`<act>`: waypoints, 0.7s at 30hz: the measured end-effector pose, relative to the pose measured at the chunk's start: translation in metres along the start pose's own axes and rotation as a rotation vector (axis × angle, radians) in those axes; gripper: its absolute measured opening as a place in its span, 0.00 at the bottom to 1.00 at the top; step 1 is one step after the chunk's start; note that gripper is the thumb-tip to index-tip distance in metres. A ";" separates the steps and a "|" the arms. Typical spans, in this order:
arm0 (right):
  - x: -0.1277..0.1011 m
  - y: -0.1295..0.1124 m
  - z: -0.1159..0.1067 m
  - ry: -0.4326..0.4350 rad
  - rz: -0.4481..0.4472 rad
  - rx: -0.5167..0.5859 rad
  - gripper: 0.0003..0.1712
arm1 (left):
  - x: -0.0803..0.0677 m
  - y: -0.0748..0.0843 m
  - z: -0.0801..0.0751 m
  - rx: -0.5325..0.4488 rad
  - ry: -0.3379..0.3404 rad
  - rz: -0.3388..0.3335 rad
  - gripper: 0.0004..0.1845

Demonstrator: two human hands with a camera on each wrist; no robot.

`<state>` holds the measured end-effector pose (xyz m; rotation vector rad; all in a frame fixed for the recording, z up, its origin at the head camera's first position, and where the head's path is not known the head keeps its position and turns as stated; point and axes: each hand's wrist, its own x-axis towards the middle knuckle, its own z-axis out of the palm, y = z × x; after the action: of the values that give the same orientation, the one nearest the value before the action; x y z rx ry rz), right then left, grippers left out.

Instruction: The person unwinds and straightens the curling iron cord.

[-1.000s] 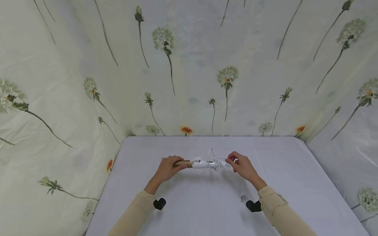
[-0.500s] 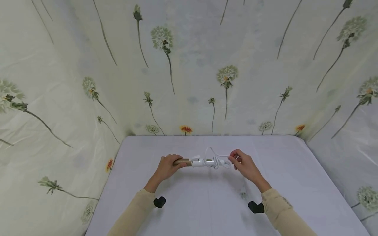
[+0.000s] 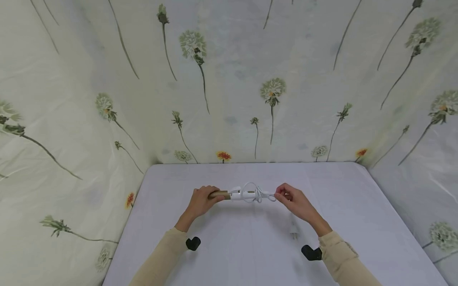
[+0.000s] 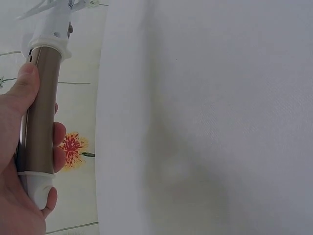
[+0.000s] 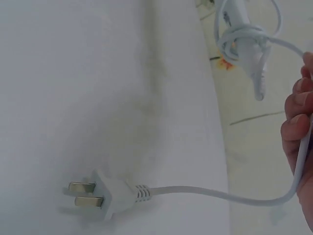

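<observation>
A curling iron (image 3: 236, 195) with a bronze barrel (image 4: 41, 107) and a white handle (image 5: 239, 24) is held level above the white table (image 3: 250, 246). My left hand (image 3: 201, 200) grips the barrel end. My right hand (image 3: 290, 200) pinches the white cord (image 5: 220, 192), which is wound in several loops around the handle (image 3: 255, 194). The cord's free end hangs down from my right hand, and its white two-pin plug (image 5: 100, 192) lies on the table, seen small in the head view as the plug (image 3: 294, 231).
Flower-printed sheeting (image 3: 229, 79) walls in the table on the left, back and right. Two black wrist-camera mounts (image 3: 193, 243) (image 3: 309, 252) show under my sleeves.
My right hand has drawn the cord out and down to the right, a loop has loosened from the handle, and the plug now lies lower on the table. The left hand has stayed put.
</observation>
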<state>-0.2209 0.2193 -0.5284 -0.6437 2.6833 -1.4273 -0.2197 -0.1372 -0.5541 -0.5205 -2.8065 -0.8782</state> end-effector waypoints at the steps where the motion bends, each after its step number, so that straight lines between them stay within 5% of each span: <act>1: -0.001 0.000 0.000 -0.012 -0.004 -0.004 0.10 | 0.000 0.000 0.000 0.001 0.000 -0.003 0.21; 11: -0.010 -0.006 -0.001 -0.145 0.026 0.014 0.11 | 0.000 -0.001 0.001 0.009 0.030 -0.031 0.22; 21: -0.020 -0.009 0.002 -0.372 0.058 0.052 0.09 | -0.001 -0.002 0.004 0.003 0.028 -0.020 0.21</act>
<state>-0.1991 0.2202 -0.5252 -0.7365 2.3511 -1.2175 -0.2196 -0.1364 -0.5586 -0.4774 -2.7916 -0.8784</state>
